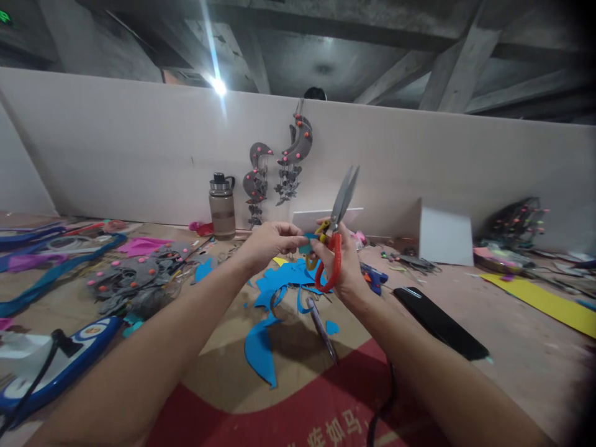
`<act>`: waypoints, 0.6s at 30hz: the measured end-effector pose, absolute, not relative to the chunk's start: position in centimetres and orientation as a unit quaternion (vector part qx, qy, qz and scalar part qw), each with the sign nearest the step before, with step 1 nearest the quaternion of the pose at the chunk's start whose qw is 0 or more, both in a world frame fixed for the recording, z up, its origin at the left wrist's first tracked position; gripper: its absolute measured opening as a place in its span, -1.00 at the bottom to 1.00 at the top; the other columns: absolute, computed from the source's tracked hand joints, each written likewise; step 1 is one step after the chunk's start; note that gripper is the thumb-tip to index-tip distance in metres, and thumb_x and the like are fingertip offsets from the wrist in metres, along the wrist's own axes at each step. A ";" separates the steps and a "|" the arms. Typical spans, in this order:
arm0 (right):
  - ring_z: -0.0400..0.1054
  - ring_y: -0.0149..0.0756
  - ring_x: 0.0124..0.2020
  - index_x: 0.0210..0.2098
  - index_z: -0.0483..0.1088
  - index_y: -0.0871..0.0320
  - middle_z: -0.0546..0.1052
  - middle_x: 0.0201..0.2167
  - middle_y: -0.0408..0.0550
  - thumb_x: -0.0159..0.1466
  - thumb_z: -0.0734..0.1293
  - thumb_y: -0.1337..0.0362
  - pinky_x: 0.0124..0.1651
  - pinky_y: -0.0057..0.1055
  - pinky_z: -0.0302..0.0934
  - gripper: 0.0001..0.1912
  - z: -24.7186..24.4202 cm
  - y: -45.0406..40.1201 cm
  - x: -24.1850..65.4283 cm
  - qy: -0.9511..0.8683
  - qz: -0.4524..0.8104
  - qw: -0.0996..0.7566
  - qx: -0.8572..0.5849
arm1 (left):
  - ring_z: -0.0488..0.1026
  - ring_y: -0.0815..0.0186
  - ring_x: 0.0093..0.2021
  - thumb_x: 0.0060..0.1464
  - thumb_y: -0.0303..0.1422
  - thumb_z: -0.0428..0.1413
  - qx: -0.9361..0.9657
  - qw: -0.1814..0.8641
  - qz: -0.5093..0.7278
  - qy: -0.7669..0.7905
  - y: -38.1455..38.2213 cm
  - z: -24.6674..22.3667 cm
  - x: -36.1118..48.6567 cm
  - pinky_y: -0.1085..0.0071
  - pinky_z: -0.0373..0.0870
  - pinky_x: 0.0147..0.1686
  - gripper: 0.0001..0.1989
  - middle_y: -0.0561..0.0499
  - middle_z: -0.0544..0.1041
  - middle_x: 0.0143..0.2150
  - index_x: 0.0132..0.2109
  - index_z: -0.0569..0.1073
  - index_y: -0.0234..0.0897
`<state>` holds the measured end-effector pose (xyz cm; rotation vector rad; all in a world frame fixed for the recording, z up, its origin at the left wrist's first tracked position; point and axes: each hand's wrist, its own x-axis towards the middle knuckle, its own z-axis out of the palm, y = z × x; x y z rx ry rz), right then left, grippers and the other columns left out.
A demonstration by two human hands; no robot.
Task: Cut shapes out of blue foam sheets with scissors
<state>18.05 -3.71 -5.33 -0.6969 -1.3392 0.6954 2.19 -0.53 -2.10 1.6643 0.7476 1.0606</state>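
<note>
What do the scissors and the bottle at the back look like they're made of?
Scissors: the blades look like smooth metal, given their grey sheen; the handles, probably glossy plastic, judging by the even red.
Bottle: the body seems clear, tinted plastic, maybe glass, since it looks see-through.

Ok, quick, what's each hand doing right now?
Left hand: closed, fingertips pinching a small blue piece.
Right hand: closed around red-handled scissors, blades up, its fingertips at the blue piece too.
</note>
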 end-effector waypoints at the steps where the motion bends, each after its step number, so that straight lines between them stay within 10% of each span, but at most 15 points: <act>1: 0.22 -0.49 -0.56 -0.11 0.27 0.03 0.34 -0.43 -0.28 0.12 0.42 0.23 -0.49 -0.48 0.20 -0.62 -5.4 -3.7 18.1 -0.585 0.293 0.690 -0.310 | 0.29 0.43 -0.50 -0.19 -0.18 0.37 0.670 0.507 0.451 0.299 -0.6 -2.4 2.6 0.43 0.15 -0.45 -0.68 0.08 0.42 -0.52 -0.37 0.54 -0.32; 18: 0.22 -0.46 -0.50 -0.10 0.25 0.01 0.31 -0.43 -0.26 0.16 0.39 0.24 -0.41 -0.48 0.21 -0.66 -4.7 -4.9 17.4 -0.545 0.258 0.726 -0.330 | 0.22 0.49 -0.53 -0.18 -0.26 0.39 0.549 0.574 0.563 0.229 -2.1 -4.2 5.3 0.49 0.13 -0.47 -0.71 0.11 0.37 -0.56 -0.47 0.48 -0.34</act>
